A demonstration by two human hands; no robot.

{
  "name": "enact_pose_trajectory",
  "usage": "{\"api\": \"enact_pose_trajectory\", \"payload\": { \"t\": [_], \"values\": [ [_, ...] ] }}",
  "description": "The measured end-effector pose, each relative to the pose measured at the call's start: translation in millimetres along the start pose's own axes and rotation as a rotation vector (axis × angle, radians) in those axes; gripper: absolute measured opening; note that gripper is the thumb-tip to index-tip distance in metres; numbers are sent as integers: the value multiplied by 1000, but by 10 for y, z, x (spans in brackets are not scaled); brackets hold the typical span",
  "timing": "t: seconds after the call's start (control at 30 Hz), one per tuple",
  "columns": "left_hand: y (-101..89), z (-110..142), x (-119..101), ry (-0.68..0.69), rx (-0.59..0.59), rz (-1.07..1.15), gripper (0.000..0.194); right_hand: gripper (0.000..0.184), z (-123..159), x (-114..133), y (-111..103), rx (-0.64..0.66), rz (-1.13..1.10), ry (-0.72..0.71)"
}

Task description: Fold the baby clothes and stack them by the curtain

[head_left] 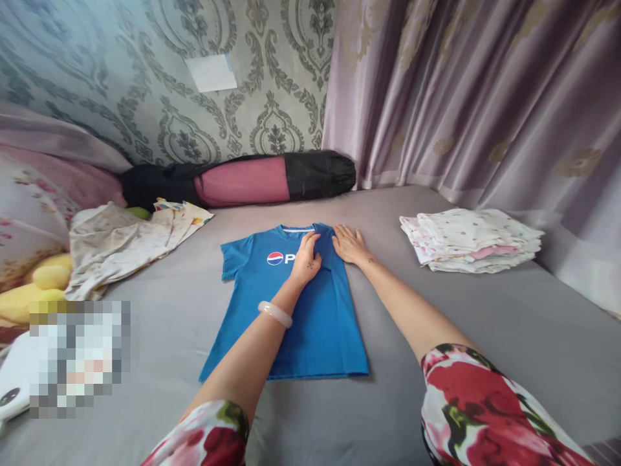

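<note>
A blue T-shirt with a round red, white and blue logo lies flat on the grey bed sheet, its right side folded inward. My left hand, with a pale bangle at the wrist, rests flat on the chest of the shirt over the logo, fingers stretched out. My right hand lies flat with spread fingers on the folded right shoulder near the collar. Neither hand grips anything.
A stack of folded light patterned cloths sits at the right. A heap of unfolded pale garments lies at the left by yellow plush items. A black and pink rolled bag lies along the wall. Curtains hang at the right.
</note>
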State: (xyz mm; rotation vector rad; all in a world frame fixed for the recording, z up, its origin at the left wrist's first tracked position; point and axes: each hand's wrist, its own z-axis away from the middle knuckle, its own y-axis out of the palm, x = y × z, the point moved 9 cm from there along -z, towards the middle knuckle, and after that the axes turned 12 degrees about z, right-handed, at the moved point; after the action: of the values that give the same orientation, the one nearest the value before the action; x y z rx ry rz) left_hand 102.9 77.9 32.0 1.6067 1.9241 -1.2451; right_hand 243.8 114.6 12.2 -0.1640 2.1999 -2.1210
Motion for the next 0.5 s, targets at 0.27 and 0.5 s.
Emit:
{"api": "enact_pose_trajectory", "payload": {
  "t": [0.27,0.5],
  "values": [
    [160,38,-131,89,190,-161,64,54,-67,-78,32,40,-57,1],
    [134,32,-127,-2,156,-213,40,53,-156,-156,78,69,-120,23]
  ]
}}
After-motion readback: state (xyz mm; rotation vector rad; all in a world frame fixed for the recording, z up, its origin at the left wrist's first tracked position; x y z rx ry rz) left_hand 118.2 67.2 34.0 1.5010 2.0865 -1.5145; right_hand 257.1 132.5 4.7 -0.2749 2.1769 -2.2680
